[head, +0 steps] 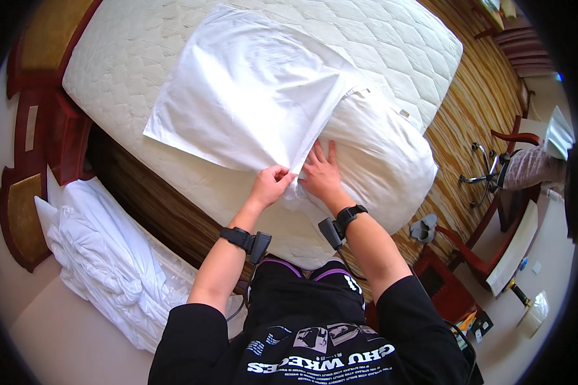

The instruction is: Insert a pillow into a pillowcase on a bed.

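A white pillowcase (pixel 231 96) lies spread over the quilted mattress (pixel 139 33), its hemmed opening facing a white pillow (pixel 380 159). One end of the pillow meets that opening; how far it reaches inside is hidden. My left hand (pixel 269 185) pinches the near corner of the pillowcase's hem between thumb and fingers. Beside it, my right hand (pixel 323 175) rests palm down on the pillow with its fingers spread. Those fingertips lie close to the hem.
Rumpled white bedding (pixel 106 260) covers another bed at the left. A wooden headboard (pixel 58 115) and nightstand edge that side. Across the striped carpet (pixel 443 192), grey slippers (pixel 423 228), a wheeled chair base (pixel 484 168) and a red wooden chair (pixel 481 260) stand at the right.
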The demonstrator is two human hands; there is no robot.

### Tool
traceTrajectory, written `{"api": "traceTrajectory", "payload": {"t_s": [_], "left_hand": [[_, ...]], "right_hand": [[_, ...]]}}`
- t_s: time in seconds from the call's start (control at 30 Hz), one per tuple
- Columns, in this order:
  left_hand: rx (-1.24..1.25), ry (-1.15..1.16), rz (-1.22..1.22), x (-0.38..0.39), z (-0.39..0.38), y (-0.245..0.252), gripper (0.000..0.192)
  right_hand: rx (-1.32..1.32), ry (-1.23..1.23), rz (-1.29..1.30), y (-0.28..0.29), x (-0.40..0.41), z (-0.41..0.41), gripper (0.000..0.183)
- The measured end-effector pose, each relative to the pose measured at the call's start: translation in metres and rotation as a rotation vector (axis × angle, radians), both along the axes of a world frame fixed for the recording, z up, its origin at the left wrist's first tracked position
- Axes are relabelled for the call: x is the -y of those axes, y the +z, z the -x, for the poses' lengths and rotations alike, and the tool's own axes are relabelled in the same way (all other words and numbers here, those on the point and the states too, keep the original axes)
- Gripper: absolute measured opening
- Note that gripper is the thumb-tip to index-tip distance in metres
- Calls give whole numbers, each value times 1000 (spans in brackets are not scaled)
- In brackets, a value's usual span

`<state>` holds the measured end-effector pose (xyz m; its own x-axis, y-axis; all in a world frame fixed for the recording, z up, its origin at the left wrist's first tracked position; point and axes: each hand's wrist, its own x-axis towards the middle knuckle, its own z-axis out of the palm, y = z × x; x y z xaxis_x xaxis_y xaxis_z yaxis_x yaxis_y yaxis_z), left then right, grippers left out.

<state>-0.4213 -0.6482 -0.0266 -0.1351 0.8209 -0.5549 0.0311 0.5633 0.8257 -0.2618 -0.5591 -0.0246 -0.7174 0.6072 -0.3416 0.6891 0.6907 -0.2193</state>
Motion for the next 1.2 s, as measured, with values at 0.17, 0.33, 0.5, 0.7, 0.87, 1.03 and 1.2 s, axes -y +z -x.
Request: {"api": "traceTrajectory", "payload": {"t_s": [0.17, 0.33, 0.5, 0.7, 0.87, 1.03, 1.2], "left_hand": [[-229, -109, 38, 0, -7, -4, 24], [-294, -155, 89, -5, -9, 0, 32], [-275, -129, 93, -3, -10, 3, 38], [-324, -178, 27, 3, -11, -3, 43], [-412, -109, -12, 8, -16, 6, 41], [-477, -53, -31, 17, -17, 13, 41], [-461, -8, -66, 37, -21, 14, 38]], "right_hand": [[-56, -6, -16, 4, 4, -6, 72], [-118, -14, 35, 11, 3, -14, 77], [-186, -9, 37, 20, 2, -23, 75], [-221, -43, -28, 26, 6, -51, 76], [-134, -114, -55, 46, 6, -79, 77], [-101, -207, -98, 56, 9, -108, 78], [-157, -361, -174, 63, 7, -137, 81]]}}
